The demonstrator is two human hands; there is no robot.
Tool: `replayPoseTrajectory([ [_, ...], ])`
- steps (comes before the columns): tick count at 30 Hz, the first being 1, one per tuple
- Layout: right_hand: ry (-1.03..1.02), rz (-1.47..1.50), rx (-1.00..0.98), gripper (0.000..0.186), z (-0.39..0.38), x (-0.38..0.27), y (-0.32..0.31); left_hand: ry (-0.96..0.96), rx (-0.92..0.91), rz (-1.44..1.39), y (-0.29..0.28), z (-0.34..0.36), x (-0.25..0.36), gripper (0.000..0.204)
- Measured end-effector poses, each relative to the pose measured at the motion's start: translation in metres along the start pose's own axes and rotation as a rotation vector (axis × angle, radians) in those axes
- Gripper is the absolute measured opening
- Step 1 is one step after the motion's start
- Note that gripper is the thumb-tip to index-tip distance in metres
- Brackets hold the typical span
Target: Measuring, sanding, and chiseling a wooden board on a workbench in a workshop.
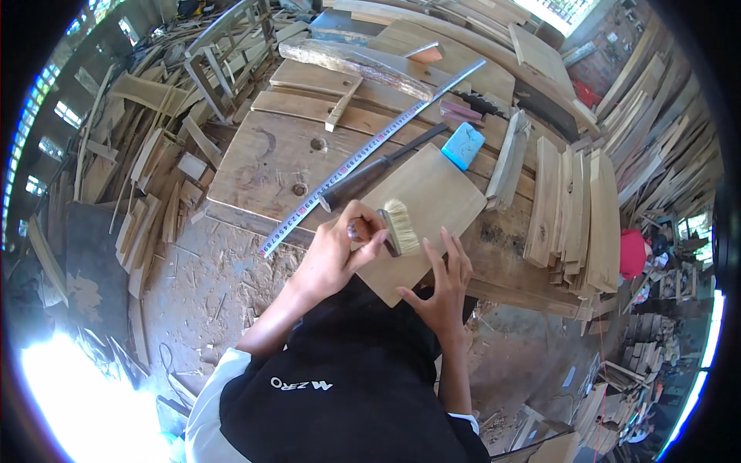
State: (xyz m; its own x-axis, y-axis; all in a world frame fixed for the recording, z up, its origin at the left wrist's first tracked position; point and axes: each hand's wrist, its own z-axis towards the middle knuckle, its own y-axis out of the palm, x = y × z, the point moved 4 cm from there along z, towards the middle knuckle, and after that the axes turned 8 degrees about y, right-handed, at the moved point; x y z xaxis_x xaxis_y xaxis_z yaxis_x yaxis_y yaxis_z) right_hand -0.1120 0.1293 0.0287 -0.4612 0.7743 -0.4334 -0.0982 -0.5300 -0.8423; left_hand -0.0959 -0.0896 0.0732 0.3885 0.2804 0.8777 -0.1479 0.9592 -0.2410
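Note:
My left hand [333, 251] grips the wooden handle of a paint brush [390, 226], whose pale bristles rest on a light plywood board [428, 204]. That board lies tilted on the workbench [262, 166]. My right hand [444, 282] has its fingers spread and presses on the board's near edge, holding nothing. Just beyond the brush lies a dark-handled chisel [378, 170], and a long metal ruler [363, 154] runs diagonally across the bench.
A blue block [463, 145] sits past the board. Wooden slats [571, 208] are stacked on the right of the bench, a rough log piece [355, 65] lies at the back. Scrap planks pile up at left, sawdust covers the floor.

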Motion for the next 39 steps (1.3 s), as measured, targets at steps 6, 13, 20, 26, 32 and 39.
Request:
replayPoseTrajectory([
  [6,0.006,-0.007,-0.044,0.091,-0.001,-0.006,0.014,-0.041,0.013,0.094,-0.020,-0.009,0.012,0.018],
  [13,-0.012,0.056,-0.013,0.091,-0.001,-0.022,0.029,-0.112,0.015,0.680,-0.077,-0.050,0.042,0.022],
  [20,0.016,0.116,-0.002,0.104,0.000,-0.020,0.033,-0.059,0.335,0.290,-0.097,-0.073,0.062,0.007],
  [26,-0.098,0.100,-0.087,0.122,-0.005,-0.050,0.020,0.098,0.206,0.216,-0.072,-0.021,0.060,0.018],
  [32,-0.013,0.106,0.021,0.108,-0.010,-0.032,0.014,0.118,-0.244,-0.037,-0.050,0.032,0.051,0.016],
  [39,0.336,0.054,0.165,0.092,-0.049,0.021,-0.027,0.124,0.102,0.218,-0.008,0.031,0.036,0.012],
])
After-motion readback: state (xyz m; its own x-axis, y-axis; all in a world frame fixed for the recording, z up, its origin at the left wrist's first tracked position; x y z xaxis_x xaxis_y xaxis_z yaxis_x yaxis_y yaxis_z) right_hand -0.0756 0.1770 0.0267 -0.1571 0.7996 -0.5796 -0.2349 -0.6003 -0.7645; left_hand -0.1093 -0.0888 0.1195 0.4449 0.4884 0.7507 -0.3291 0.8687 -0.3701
